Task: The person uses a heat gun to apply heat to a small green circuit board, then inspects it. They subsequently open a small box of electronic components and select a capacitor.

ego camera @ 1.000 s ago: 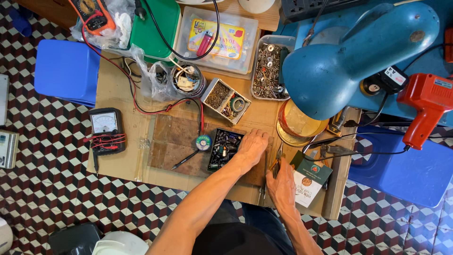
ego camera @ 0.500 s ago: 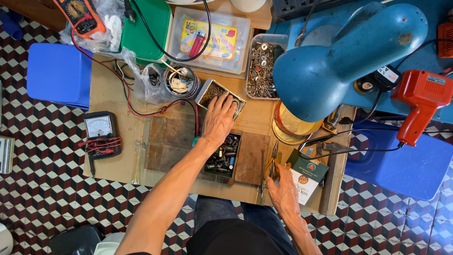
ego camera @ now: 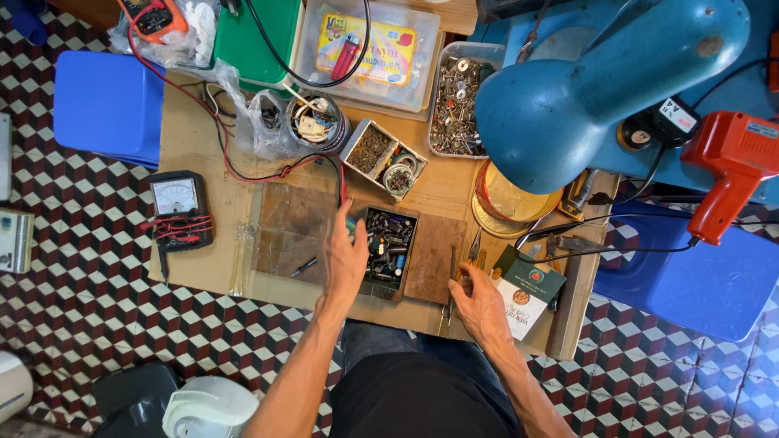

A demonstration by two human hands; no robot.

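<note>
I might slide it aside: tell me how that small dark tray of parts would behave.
The small dark tray is probably stiff and slides flat on the table. Heaped loose parts likely make it heavy and spill if tipped.

Floor of small checkered tiles (ego camera: 81, 284) in dark red, black and white cube pattern across the frame's edges. Low wooden worktable (ego camera: 203, 268) at centre. Blue plastic stool (ego camera: 109, 105) upper left; another blue plastic stool (ego camera: 698, 284) right. Large blue metal lamp shade (ego camera: 584, 89) upper right.
</note>
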